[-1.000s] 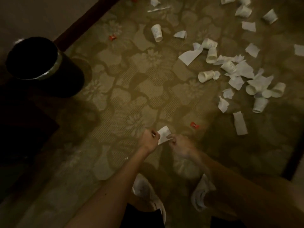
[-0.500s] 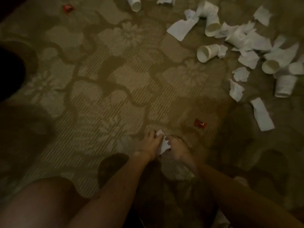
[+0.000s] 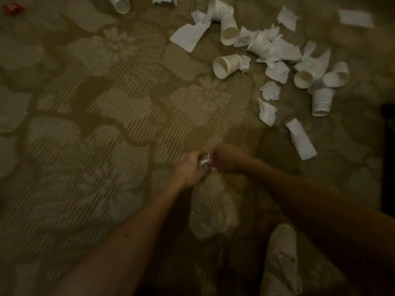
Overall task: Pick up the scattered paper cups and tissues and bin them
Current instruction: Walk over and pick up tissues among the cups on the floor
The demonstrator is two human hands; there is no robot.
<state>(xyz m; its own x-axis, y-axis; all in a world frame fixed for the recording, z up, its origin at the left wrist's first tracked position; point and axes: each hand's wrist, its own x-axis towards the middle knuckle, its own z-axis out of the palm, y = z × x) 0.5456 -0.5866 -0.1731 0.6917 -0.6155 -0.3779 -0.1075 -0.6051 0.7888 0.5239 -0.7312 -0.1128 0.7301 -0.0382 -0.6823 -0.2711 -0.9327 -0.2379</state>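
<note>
Low over the patterned carpet, my left hand (image 3: 190,169) and my right hand (image 3: 224,159) meet with fingers curled around a small white tissue (image 3: 205,162), of which only a crumpled sliver shows between them. Several white paper cups lie on their sides at the upper right, among them the nearest cup (image 3: 225,66) and another cup (image 3: 321,101). Torn tissues lie among the cups, such as a folded strip (image 3: 301,138) and a large sheet (image 3: 188,36). The bin is out of view.
The floor is a dim olive carpet (image 3: 96,124) with a floral pattern. A red wrapper (image 3: 13,8) lies at the top left. My white shoe (image 3: 281,259) stands at the bottom right. A dark object (image 3: 389,159) lines the right edge.
The view has dropped and shifted right, so the black bin has left the frame. The tissue, spread between my hands a second ago, is now crumpled small inside them.
</note>
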